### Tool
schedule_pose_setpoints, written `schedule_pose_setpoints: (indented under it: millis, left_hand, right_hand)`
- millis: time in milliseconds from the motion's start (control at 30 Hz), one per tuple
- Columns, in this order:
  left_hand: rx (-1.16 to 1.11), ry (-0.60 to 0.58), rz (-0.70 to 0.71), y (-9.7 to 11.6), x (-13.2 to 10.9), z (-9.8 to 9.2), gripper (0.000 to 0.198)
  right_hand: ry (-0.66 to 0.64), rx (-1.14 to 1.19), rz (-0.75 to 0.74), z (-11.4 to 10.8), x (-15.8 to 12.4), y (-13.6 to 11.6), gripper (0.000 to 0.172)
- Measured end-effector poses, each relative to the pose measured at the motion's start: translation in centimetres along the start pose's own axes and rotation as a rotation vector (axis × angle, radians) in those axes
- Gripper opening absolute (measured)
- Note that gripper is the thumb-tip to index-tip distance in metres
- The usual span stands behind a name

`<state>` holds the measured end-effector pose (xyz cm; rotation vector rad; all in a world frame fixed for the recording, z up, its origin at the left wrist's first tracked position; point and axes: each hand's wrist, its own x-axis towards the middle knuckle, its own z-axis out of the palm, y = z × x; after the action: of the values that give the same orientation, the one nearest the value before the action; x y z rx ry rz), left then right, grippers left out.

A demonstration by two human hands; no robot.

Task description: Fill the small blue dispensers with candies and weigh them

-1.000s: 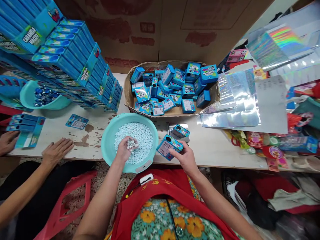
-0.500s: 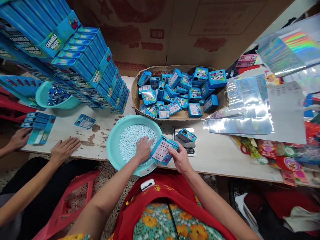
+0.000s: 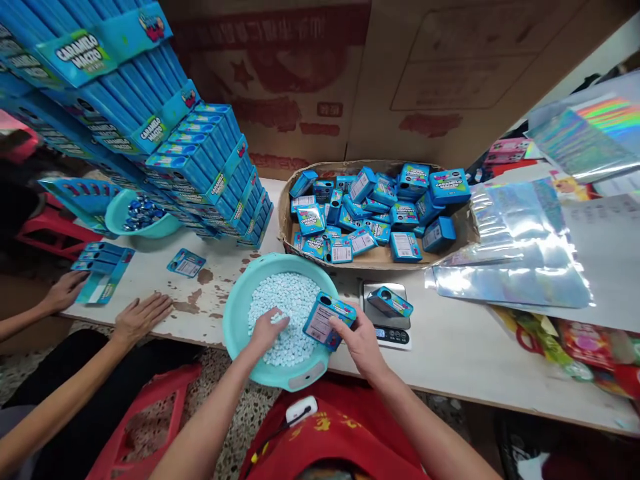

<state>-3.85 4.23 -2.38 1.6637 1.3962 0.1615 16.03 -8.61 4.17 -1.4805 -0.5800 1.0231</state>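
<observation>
A teal basin (image 3: pixel 235 313) at the table's front edge holds a heap of small pale blue candies (image 3: pixel 290 303). My left hand (image 3: pixel 267 330) is down in the candies with its fingers curled into them. My right hand (image 3: pixel 357 337) grips a small blue box (image 3: pixel 327 320) over the basin's right rim, its round hole facing up. Another small blue box (image 3: pixel 393 301) lies on a small digital scale (image 3: pixel 387 323) just right of my hand.
A cardboard tray (image 3: pixel 370 257) of several small blue boxes stands behind the basin. Stacked blue display cartons (image 3: pixel 200 167) rise at the left, with a second teal bowl (image 3: pixel 117 217). Another person's hands (image 3: pixel 143 317) rest flat at the left. Holographic bags (image 3: pixel 515 267) lie right.
My left hand went from holding candies above the heap to the box, and is now back down in the candies. The box stays in my right hand. The view tilted up.
</observation>
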Motion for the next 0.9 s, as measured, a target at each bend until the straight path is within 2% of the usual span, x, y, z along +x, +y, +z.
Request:
schedule_pose_setpoints:
  millis: [67, 167, 267, 333, 500, 767, 900]
  left_hand:
    - [-0.368, 0.039, -0.061, 2.0, -0.7, -0.8, 0.028]
    - [-0.829, 0.051, -0.017, 5.6, -2.0, -2.3, 0.030]
    - [-1.119, 0.087, 0.065, 8.4, -2.6, -2.9, 0.027]
    - [-1.232, 0.156, 0.085, 9.3, -2.4, -2.7, 0.026]
    - [-1.330, 0.323, -0.012, 9.9, -1.6, -1.9, 0.030]
    - [-1.279, 0.401, 0.020, 11.2, -0.8, -2.0, 0.032]
    - [-1.244, 0.414, 0.016, 11.6, -0.8, -2.2, 0.032]
  right_hand:
    - [-0.010, -0.189, -0.095, 0.8, 0.6, -1.0, 0.043]
    - [-0.060, -0.449, -0.294, 2.5, 1.5, -1.2, 0.040]
    - [-0.155, -0.628, -0.405, 4.3, 2.1, -0.2, 0.032]
    - [-0.203, -0.704, -0.427, 5.2, 2.3, 0.5, 0.031]
    - [-0.233, -0.753, -0.439, 6.0, 2.0, 0.3, 0.035]
    - [-0.277, -0.842, -0.394, 5.6, 2.7, -1.0, 0.037]
    - [-0.284, -0.815, -0.373, 5.6, 2.9, -1.1, 0.036]
